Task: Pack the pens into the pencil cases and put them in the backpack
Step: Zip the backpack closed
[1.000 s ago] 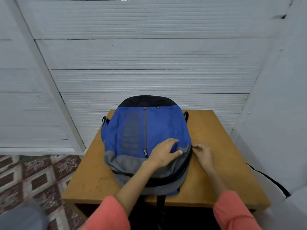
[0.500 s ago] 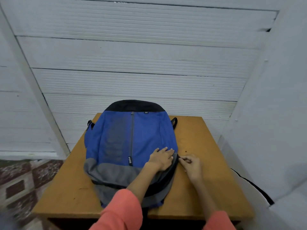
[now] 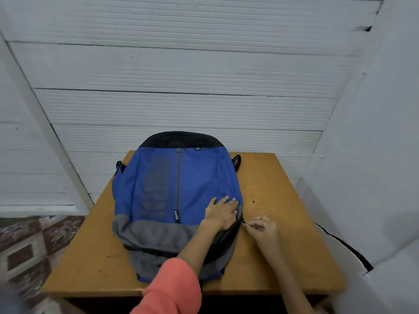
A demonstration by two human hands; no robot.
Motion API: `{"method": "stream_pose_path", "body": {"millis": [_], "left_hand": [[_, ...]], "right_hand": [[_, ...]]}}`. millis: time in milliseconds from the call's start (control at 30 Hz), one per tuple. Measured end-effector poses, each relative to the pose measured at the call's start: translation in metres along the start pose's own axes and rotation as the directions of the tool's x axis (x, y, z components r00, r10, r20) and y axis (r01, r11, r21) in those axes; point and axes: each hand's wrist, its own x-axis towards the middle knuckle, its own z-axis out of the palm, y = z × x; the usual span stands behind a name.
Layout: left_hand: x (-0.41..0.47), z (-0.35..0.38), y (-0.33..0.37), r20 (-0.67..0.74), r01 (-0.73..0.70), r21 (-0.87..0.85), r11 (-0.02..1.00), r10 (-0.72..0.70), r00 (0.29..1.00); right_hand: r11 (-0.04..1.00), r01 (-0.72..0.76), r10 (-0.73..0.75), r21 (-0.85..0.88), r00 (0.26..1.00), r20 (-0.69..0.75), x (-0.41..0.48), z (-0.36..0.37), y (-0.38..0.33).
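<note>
Backpack (image 3: 176, 189) lies flat on a wooden table (image 3: 283, 223) against a white panelled wall (image 3: 181, 69). Left hand (image 3: 221, 213) presses it, fingers flat; right hand (image 3: 260, 227) pinches its zipper pull (image 3: 244, 224).

Blue backpack (image 3: 181, 189) flat on wooden table (image 3: 283, 200); left hand (image 3: 221, 214) presses it, right hand (image 3: 260, 226) pinches side zipper pull (image 3: 244, 223).

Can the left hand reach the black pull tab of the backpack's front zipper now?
Probably yes: the left hand lies flat on the backpack, close beside the pull tab, with only bare fabric between them.
</note>
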Motion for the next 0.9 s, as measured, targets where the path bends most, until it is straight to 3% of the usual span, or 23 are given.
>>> {"method": "stream_pose_path", "body": {"millis": [500, 667, 900], "left_hand": [[0.002, 0.002, 0.001, -0.002, 0.013, -0.018, 1.000, -0.013, 1.000], [-0.001, 0.008, 0.001, -0.057, -0.007, -0.053, 0.999, 0.004, 0.998], [-0.013, 0.002, -0.006, -0.193, -0.100, -0.351, 0.931, 0.032, 0.981]], "right_hand": [[0.998, -0.042, 0.036, 0.046, 0.992, 0.122, -0.046, -0.008, -0.013], [0.999, -0.011, 0.006, 0.052, 0.995, 0.095, -0.047, -0.009, -0.017], [0.997, 0.074, -0.072, -0.034, 0.996, 0.051, -0.049, -0.009, -0.013]]}}
